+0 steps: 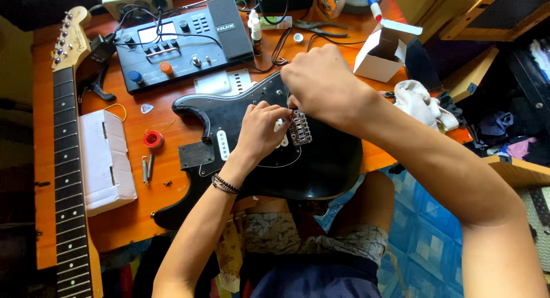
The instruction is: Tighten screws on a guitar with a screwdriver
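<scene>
A black electric guitar body (pixel 321 160) without its neck lies across the orange table (pixel 132 218) and my lap. Its chrome bridge (pixel 300 128) sits in the middle of the black pickguard. My left hand (pixel 260 129) rests on the pickguard with its fingertips pinched at the bridge's left edge. My right hand (pixel 318 83) curls over the top of the bridge from above, fingers closed at it; what the fingers hold is hidden. A braided band circles my left wrist.
The detached guitar neck (pixel 70 160) lies along the table's left side beside a white cardboard box (pixel 106 160). A multi-effects pedal (pixel 180 43) sits at the back. A red spool (pixel 153 140), pick, screws, pliers (pixel 321 27), small bottles, an open white box (pixel 384 51) and a rag (pixel 421 103) lie around.
</scene>
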